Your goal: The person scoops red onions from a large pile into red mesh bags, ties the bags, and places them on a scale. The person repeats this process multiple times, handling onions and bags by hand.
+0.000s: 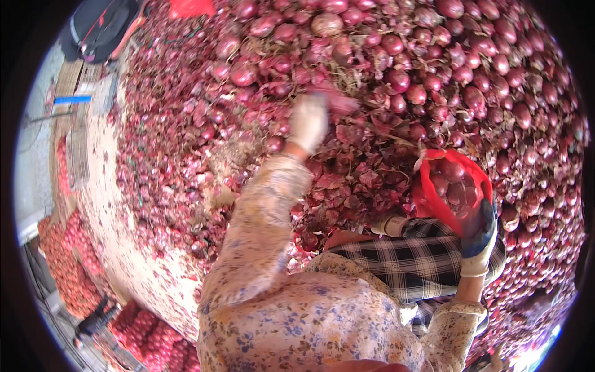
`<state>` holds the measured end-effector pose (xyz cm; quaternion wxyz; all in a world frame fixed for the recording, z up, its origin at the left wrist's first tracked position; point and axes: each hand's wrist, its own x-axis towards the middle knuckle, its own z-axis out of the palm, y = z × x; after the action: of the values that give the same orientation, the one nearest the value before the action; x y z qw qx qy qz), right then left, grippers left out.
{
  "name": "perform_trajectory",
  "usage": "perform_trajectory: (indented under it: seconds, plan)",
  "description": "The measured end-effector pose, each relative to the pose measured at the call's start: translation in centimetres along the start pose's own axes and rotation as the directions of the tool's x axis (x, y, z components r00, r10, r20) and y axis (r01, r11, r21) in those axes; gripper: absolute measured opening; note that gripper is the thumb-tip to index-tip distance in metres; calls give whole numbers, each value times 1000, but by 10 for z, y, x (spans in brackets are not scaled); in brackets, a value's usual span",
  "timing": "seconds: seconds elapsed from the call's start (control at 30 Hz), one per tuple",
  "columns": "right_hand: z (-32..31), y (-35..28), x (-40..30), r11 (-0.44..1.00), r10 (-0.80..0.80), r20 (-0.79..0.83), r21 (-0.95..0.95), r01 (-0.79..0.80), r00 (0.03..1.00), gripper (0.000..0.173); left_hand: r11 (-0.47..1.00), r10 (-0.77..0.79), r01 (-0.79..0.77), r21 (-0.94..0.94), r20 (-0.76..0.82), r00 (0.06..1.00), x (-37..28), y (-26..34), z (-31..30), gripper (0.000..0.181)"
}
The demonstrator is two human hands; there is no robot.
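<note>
My left hand (309, 122), in a pale glove, reaches over the layer of loose onion skins (367, 179). It is blurred, and a reddish blur lies at its fingers, so I cannot tell whether it grips anything. On the right, my right hand (479, 239), in a blue and white glove, holds the rim of a red mesh bag (430, 179). The bag's mouth faces up and several red onions (453, 172) show inside. The bag is beside my knee in checked cloth (395, 265). Beyond both hands spreads a heap of red onions (416, 93).
Filled mesh sacks of onions (153, 342) and stacked orange sacks (65, 265) stand at the lower left. A person in dark clothing (100, 28) is at the top left, and another person (95, 321) is by the sacks. A red cloth or bag (190, 7) lies at the top.
</note>
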<state>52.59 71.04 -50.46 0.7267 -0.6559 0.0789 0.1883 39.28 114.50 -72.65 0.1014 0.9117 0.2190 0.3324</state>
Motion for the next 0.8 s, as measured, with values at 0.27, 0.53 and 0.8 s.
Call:
perform_trajectory:
  seconds: [0.27,0.53,0.8]
  plan:
    - [28,-2,-2,990,103,-187,116,-82,977,18,712,-693,509,484,599,401,-61,-183,-11,99]
    - [-19,15,17,989,97,93,100,-107,991,35,-51,-548,938,-342,795,260,-148,-171,-35,75]
    - [2,9,11,999,53,-28,16,-52,998,34,659,-473,726,-195,642,603,-22,40,-29,67]
